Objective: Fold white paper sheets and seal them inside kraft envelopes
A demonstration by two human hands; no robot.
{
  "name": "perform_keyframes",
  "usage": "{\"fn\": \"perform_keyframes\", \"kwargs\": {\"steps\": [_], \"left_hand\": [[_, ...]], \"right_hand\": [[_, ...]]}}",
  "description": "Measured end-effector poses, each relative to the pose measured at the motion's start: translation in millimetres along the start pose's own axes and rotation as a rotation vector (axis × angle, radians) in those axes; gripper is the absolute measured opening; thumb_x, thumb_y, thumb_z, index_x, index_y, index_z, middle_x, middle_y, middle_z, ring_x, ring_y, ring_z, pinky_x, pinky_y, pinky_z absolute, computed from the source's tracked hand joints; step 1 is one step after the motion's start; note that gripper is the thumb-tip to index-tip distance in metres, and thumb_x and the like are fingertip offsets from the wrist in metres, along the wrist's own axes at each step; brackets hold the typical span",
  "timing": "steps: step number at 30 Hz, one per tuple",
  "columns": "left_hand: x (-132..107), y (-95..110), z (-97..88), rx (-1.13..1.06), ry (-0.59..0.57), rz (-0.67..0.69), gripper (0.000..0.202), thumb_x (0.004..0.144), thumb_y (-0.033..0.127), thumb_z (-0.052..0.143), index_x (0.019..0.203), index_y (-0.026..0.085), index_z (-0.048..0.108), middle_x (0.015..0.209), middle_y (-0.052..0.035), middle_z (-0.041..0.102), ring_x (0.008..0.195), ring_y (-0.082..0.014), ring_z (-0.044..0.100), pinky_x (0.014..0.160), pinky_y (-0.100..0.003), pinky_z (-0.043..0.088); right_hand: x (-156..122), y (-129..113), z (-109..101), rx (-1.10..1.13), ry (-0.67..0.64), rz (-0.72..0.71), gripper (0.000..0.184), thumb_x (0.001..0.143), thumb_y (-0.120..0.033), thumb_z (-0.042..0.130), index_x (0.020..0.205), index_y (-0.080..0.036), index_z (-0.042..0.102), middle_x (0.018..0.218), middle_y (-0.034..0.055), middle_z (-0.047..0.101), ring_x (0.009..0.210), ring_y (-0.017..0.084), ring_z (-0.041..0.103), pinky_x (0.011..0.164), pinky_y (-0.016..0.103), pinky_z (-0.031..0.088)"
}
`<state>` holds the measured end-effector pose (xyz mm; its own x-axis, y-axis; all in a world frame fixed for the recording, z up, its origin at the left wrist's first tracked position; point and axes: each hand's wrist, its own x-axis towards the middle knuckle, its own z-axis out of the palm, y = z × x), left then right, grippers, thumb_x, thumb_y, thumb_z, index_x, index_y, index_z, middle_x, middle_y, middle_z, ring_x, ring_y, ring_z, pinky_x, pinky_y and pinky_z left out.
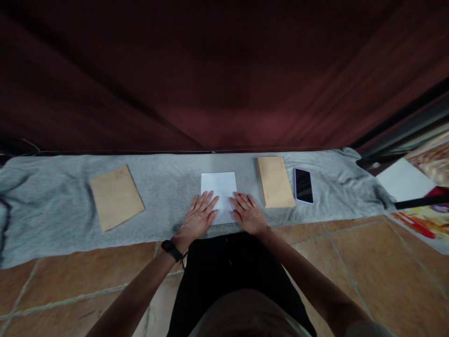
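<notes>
A white sheet of paper (219,185) lies on a grey cloth (168,187) spread on the floor in front of me. My left hand (198,217) rests flat on the sheet's near left corner, fingers stretched out. My right hand (247,213) lies flat on its near right corner, fingers also extended. A black band (171,249) is on my left wrist. Neither hand holds anything.
A brown envelope (115,196) lies on the cloth to the left, another brown envelope (275,181) to the right, with a dark phone (303,185) beside it. Dark red curtain (224,75) hangs behind. Tiled floor (351,262) and colourful printed sheets (424,210) lie at the right.
</notes>
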<state>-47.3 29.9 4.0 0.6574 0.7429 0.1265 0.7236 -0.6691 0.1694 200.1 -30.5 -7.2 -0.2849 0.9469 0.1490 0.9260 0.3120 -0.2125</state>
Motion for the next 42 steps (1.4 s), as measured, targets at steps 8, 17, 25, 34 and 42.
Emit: {"fn": "perform_keyframes", "kwargs": {"steps": [8, 17, 25, 34, 42], "left_hand": [[-31.9, 17.9, -5.1, 0.021, -0.019, 0.09, 0.053, 0.105, 0.039, 0.039, 0.155, 0.023, 0.04, 0.163, -0.0067, 0.035, 0.154, -0.0261, 0.025, 0.127, -0.053, 0.022], [-35.9, 38.0, -2.4, 0.007, -0.025, 0.061, 0.058, 0.102, 0.046, 0.044, 0.157, 0.027, 0.036, 0.164, -0.0052, 0.033, 0.155, -0.0255, 0.023, 0.127, -0.056, 0.013], [-51.2, 29.8, -8.7, 0.015, -0.036, 0.061, 0.06, 0.102, 0.043, 0.047, 0.157, 0.023, 0.035, 0.164, -0.0084, 0.033, 0.154, -0.0246, 0.025, 0.128, -0.051, 0.017], [-55.8, 40.6, -6.6, 0.026, -0.054, 0.062, 0.069, 0.097, 0.05, 0.055, 0.159, 0.029, 0.031, 0.168, -0.0114, 0.025, 0.155, -0.0311, 0.02, 0.126, -0.056, 0.017], [-57.7, 46.1, 5.3, 0.038, -0.015, 0.099, 0.072, 0.099, 0.048, 0.053, 0.16, 0.021, 0.027, 0.168, -0.0128, 0.024, 0.156, -0.0263, 0.017, 0.128, -0.05, 0.013]], "right_hand": [[-27.3, -7.4, -4.9, 0.009, -0.009, -0.076, 0.053, 0.106, -0.039, 0.042, 0.155, -0.019, 0.04, 0.163, 0.0084, 0.035, 0.148, 0.026, 0.039, 0.127, 0.05, 0.022], [-29.3, -20.3, -4.4, 0.011, -0.01, -0.083, 0.054, 0.105, -0.036, 0.042, 0.156, -0.021, 0.037, 0.162, 0.0085, 0.038, 0.149, 0.025, 0.038, 0.126, 0.051, 0.022], [-38.5, -13.5, -6.5, -0.007, -0.038, -0.125, 0.053, 0.106, -0.036, 0.04, 0.156, -0.019, 0.037, 0.163, 0.0088, 0.036, 0.148, 0.025, 0.038, 0.125, 0.05, 0.024], [-44.2, -36.4, -1.4, 0.01, 0.003, -0.095, 0.055, 0.107, -0.036, 0.037, 0.158, -0.017, 0.034, 0.162, 0.0109, 0.037, 0.151, 0.027, 0.032, 0.126, 0.054, 0.022], [-46.3, -40.8, 6.7, 0.018, 0.001, -0.082, 0.056, 0.107, -0.034, 0.037, 0.159, -0.015, 0.03, 0.162, 0.0116, 0.037, 0.151, 0.024, 0.032, 0.126, 0.05, 0.022]]}}
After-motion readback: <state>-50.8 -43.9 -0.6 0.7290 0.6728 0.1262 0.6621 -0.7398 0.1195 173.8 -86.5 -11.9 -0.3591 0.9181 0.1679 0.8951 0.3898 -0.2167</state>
